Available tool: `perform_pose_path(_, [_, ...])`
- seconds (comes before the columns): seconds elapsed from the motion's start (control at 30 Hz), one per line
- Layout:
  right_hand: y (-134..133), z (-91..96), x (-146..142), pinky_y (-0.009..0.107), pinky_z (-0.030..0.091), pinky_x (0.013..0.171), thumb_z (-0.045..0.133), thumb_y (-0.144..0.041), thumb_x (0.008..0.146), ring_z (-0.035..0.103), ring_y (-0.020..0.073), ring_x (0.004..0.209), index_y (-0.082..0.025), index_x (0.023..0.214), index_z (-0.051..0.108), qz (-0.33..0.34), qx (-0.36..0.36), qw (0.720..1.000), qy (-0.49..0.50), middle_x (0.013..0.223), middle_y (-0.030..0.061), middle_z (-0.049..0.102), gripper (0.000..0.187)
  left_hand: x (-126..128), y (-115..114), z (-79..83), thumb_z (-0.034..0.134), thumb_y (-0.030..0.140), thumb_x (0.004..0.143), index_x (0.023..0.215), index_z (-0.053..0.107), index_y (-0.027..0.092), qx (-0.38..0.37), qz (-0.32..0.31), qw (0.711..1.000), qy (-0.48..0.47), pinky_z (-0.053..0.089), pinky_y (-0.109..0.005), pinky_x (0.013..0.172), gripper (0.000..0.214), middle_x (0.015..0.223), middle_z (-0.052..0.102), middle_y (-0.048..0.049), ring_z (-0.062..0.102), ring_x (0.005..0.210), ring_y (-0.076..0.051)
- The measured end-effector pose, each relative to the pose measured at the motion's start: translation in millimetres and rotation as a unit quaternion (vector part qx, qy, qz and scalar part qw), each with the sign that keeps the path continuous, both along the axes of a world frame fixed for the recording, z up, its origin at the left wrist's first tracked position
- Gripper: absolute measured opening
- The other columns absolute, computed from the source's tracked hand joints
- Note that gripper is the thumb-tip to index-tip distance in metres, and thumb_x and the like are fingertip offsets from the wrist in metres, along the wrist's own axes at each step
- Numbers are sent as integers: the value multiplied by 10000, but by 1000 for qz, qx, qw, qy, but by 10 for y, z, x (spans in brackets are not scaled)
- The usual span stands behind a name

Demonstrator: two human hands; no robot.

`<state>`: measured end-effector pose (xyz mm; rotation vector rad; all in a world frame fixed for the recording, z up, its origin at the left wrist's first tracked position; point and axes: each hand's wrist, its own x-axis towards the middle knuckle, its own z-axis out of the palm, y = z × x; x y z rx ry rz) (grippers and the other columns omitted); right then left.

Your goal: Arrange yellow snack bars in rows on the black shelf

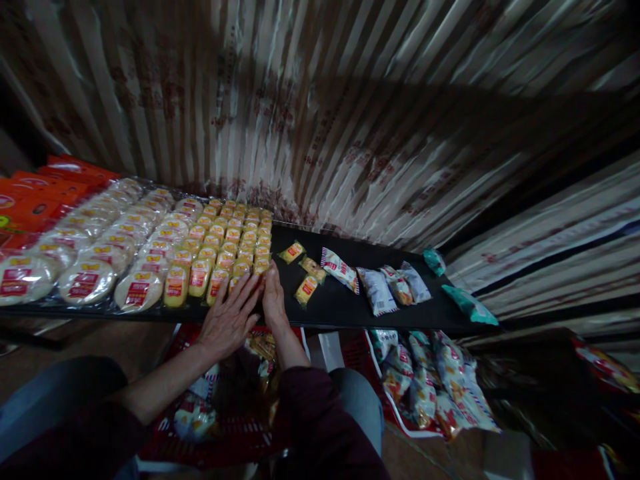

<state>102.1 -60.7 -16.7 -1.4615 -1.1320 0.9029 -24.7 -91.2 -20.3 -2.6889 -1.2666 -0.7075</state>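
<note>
With each grip spread flat, left hand (230, 321) and right hand (274, 300) touch yellow, red-labelled packets (235, 243), their rows running toward the wall (320, 120).

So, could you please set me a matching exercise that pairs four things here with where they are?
Things:
1. round pale cakes
2. teal packets
3. left hand
4. red basket

Places:
A. below the shelf
B. at the shelf's right end
C. flat on the small yellow packets
D. on the shelf's left part

Pairs: 1-D, 2-B, 3-C, 4-A.
</note>
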Motion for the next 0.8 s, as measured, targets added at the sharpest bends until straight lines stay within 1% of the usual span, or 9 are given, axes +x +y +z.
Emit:
perform_pose_path(0.13, [-3, 35, -84, 370, 113, 1159, 202, -589, 895, 188, 176, 1401, -165, 1415, 302, -2, -12, 1000, -26, 1498, 64, 277, 678, -24, 34, -19, 473, 371, 843, 1343, 435, 157, -2, -4, 1000, 16, 36, -512, 1142, 545, 1510, 231, -93, 142, 1410, -252])
perform_pose_path(0.27, [5, 35, -132, 371, 90, 1161, 184, -587, 892, 160, 174, 1408, -130, 1423, 271, -8, -25, 999, -40, 1510, 83, 238, 706, -34, 56, -31, 482, 342, 836, 1325, 458, 161, 1, -8, 1000, 21, 32, -516, 1140, 522, 1509, 235, -94, 150, 1409, -246])
perform_pose_path(0.47, [-12, 25, -114, 366, 131, 1152, 200, -588, 887, 188, 169, 1400, -118, 1432, 235, -25, -18, 998, -55, 1502, 104, 253, 721, -41, 50, -35, 488, 360, 829, 1370, 399, 180, 5, 2, 1000, 4, 15, -535, 1131, 577, 1506, 242, -109, 155, 1407, -260])
perform_pose_path(0.6, [1, 48, -126, 363, 117, 1154, 200, -571, 894, 191, 175, 1399, -115, 1425, 263, -10, -27, 997, -76, 1500, 98, 263, 702, -40, 55, -64, 470, 311, 830, 1353, 422, 149, 9, -5, 1000, 6, 4, -522, 1134, 549, 1500, 252, -113, 167, 1405, -248])
perform_pose_path(0.67, [9, 60, -126, 358, 114, 1154, 209, -561, 897, 196, 177, 1397, -109, 1426, 261, -7, -33, 996, -84, 1497, 100, 269, 698, -34, 55, -66, 466, 297, 833, 1348, 430, 151, 8, -3, 1000, -1, 3, -519, 1134, 536, 1500, 249, -111, 167, 1405, -245])
perform_pose_path(0.73, [1, 61, -112, 349, 122, 1152, 218, -561, 896, 198, 177, 1396, -98, 1431, 244, -7, -36, 996, -77, 1500, 108, 259, 709, -29, 49, -52, 472, 309, 837, 1359, 416, 165, 1, 2, 1000, -11, 8, -521, 1133, 544, 1505, 235, -113, 157, 1407, -247])
perform_pose_path(0.8, [-31, 43, -84, 349, 140, 1148, 236, -567, 892, 206, 177, 1394, -111, 1433, 238, -15, -34, 998, -54, 1502, 104, 257, 708, -32, 33, -29, 472, 324, 845, 1374, 392, 176, -8, 3, 1000, -20, 9, -528, 1129, 556, 1506, 229, -120, 144, 1410, -253])
